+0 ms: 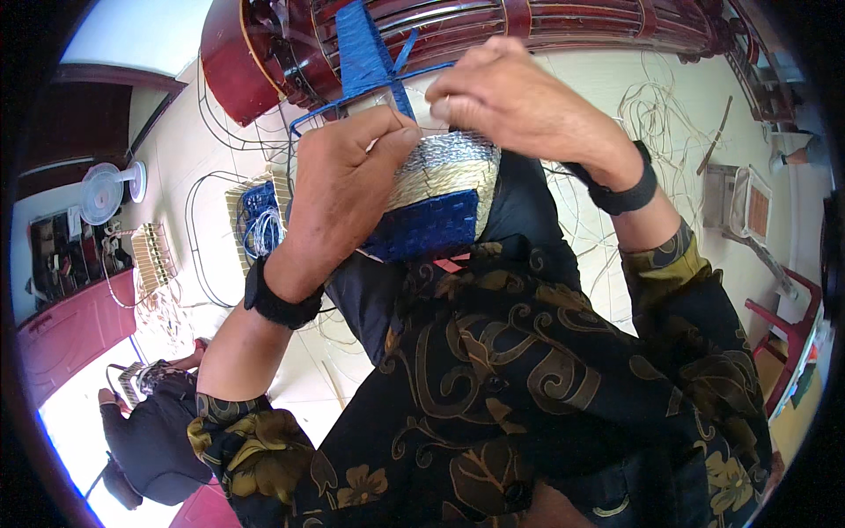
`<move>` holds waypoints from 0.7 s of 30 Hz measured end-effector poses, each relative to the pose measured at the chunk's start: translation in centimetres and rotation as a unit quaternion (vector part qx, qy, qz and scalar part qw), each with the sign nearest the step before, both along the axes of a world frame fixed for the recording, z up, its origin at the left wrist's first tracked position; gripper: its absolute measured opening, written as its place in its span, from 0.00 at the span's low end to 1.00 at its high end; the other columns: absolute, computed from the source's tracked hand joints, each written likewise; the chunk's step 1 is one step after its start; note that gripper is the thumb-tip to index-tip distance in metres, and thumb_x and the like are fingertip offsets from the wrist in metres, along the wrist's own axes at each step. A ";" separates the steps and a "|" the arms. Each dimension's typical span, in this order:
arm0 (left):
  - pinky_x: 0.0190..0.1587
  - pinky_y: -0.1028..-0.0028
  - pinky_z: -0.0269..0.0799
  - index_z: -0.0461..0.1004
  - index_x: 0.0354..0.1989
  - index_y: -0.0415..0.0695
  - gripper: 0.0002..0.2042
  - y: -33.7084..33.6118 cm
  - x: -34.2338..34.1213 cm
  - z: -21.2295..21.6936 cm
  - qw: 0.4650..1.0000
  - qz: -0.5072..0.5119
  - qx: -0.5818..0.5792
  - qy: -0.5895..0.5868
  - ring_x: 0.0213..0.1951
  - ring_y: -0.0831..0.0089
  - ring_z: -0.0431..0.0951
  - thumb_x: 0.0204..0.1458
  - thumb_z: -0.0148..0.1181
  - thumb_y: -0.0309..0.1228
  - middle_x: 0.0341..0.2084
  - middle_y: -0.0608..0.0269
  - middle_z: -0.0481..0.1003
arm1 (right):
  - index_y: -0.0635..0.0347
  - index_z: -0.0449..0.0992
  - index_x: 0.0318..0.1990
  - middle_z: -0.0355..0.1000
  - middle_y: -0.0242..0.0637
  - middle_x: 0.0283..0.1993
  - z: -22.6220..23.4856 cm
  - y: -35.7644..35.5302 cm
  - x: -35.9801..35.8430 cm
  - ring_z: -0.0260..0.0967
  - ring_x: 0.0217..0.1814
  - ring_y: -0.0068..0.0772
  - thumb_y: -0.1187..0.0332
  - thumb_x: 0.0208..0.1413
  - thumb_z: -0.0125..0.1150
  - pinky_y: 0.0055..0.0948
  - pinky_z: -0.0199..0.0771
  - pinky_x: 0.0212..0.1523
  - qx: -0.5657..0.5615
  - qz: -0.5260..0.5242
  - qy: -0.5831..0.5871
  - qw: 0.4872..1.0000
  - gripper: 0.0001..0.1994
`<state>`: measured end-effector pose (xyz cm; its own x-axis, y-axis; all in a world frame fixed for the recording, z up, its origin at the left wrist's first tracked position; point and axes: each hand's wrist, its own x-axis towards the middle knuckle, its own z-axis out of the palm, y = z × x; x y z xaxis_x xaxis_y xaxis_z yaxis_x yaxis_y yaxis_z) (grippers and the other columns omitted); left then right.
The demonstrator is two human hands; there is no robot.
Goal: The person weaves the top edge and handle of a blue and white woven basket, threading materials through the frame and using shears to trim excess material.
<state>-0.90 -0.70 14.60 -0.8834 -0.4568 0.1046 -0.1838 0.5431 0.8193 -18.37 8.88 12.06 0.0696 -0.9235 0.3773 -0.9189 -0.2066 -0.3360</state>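
A half-woven basket (440,189) rests on my lap, banded in blue, straw and silver strips around a blue wire frame (370,62). My left hand (339,185) is closed over the basket's left side and grips it. Just above the basket's upper rim, my right hand (510,97) pinches a thin weaving strip between thumb and fingertips. Both wrists carry black bands. The strip itself is mostly hidden by my fingers.
A dark red wooden bench (458,26) stands ahead. Loose pale cane strands (656,114) lie on the tiled floor at right. Unfinished wire frames with woven parts (255,216) sit at left, near a white fan (106,189). Another person (150,431) crouches at lower left. Red plastic chair (788,326) at right.
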 end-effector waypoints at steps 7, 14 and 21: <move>0.29 0.77 0.65 0.73 0.28 0.35 0.05 0.0 0.7 -0.1 0.999 0.033 0.005 0.008 0.23 0.77 0.69 0.48 0.54 0.25 0.17 0.57 0.70 | 0.62 0.74 0.27 0.67 0.40 0.17 -0.1 0.0 1.5 0.62 0.20 0.31 0.63 0.50 0.53 0.30 0.62 0.24 0.149 -0.040 -0.313 0.937 0.11; 0.31 0.77 0.64 0.74 0.29 0.36 0.05 -0.4 1.1 -0.6 0.997 0.047 0.063 0.018 0.25 0.76 0.69 0.48 0.54 0.25 0.19 0.60 0.72 | 0.61 0.70 0.26 0.66 0.26 0.23 -1.0 1.1 1.4 0.59 0.26 0.18 0.66 0.56 0.48 0.20 0.60 0.35 0.057 -0.021 -0.604 0.795 0.11; 0.31 0.78 0.64 0.73 0.29 0.35 0.06 -0.7 0.9 -0.9 0.997 0.044 0.057 0.018 0.25 0.78 0.68 0.49 0.54 0.26 0.20 0.61 0.72 | 0.57 0.63 0.27 0.54 0.24 0.17 0.8 5.3 0.6 0.53 0.23 0.21 0.62 0.60 0.44 0.25 0.60 0.36 -0.056 0.108 -0.659 0.743 0.12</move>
<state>0.04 -1.41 13.73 -0.8360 -0.5431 0.0790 -0.1954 0.4290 0.8819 -17.76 14.22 12.84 -0.2870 -0.9019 0.3229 0.2501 -0.3959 -0.8836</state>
